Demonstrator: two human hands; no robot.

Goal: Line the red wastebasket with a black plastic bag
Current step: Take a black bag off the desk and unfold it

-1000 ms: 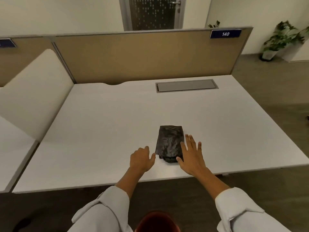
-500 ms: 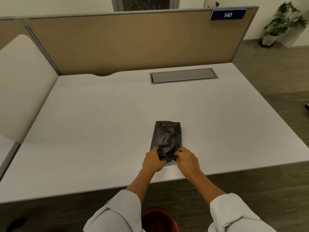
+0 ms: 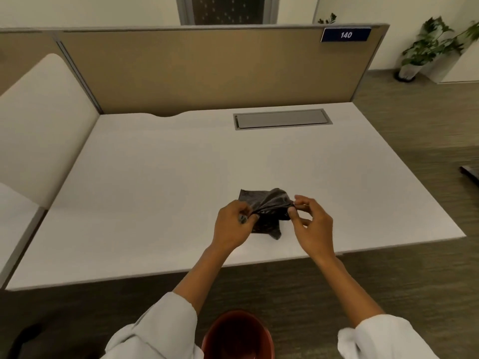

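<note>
A: Scene? 
B: Office cubicle, white desk filling mid-frame, tan partition behind it, grey cable hatch upper right of the desk, plate reading 140 on the partition top right, potted plant far upper right.

A: Bag? 
B: Black plastic bag, crumpled, partly unfolded, centre frame near the desk's front edge, lower end on the desk.

A: Hands? 
B: Left hand pinches the bag's left edge, fingers closed on it. Right hand pinches the right corner between thumb and forefinger, other fingers loose. Film stretched between them.

A: Bin? 
B: Red wastebasket, bottom centre, on the floor between the white sleeves, unlined.
</note>
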